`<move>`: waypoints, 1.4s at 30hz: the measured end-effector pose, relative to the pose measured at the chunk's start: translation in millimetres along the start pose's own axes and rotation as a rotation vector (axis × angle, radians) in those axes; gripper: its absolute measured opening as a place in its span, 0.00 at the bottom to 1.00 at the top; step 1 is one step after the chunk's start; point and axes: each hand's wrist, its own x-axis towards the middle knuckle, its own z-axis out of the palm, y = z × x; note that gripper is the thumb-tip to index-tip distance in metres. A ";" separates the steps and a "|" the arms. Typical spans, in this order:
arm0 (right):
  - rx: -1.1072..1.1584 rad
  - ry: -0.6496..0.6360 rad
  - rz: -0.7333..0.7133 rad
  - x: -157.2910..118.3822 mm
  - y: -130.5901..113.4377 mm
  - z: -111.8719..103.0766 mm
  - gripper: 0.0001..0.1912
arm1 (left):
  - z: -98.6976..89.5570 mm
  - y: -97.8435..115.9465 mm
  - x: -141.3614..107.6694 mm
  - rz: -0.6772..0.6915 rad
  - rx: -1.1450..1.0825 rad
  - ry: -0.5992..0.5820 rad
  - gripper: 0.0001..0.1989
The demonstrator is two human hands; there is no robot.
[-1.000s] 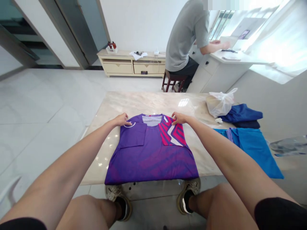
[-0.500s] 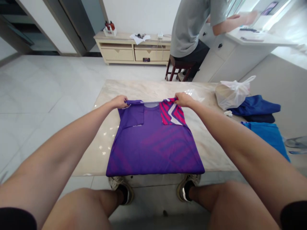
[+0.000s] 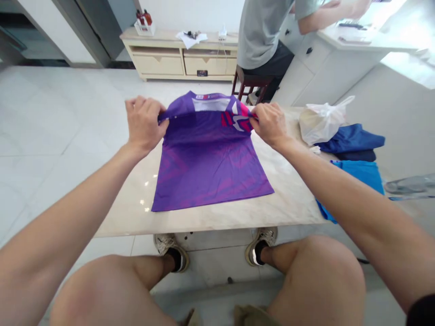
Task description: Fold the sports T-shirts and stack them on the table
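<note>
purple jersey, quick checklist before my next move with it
Left hand pinching the top edge of the purple jersey: ok
Right hand pinching the same edge on the other side: ok
Lower hem flat on the marble table, inside its near edge: ok
White plastic bag apart from the jersey: ok
Fabric beneath the lifted edge lying smooth: cannot tell, hidden by the fold
</note>
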 end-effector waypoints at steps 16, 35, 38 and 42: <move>-0.032 -0.471 0.212 -196.4 -66.7 -19.5 0.21 | -18.4 38.3 -187.7 0.197 0.179 -0.550 0.18; 0.188 -0.783 0.317 -151.9 -65.4 -34.0 0.15 | 1.1 108.0 -172.4 0.250 -0.119 -0.737 0.06; 0.169 -0.905 0.382 -153.9 -60.6 -36.6 0.15 | 9.8 118.3 -172.0 0.267 -0.068 -0.810 0.07; 0.006 -0.861 0.546 -164.6 -47.3 -50.9 0.19 | 3.8 110.7 -162.6 0.166 -0.025 -0.815 0.11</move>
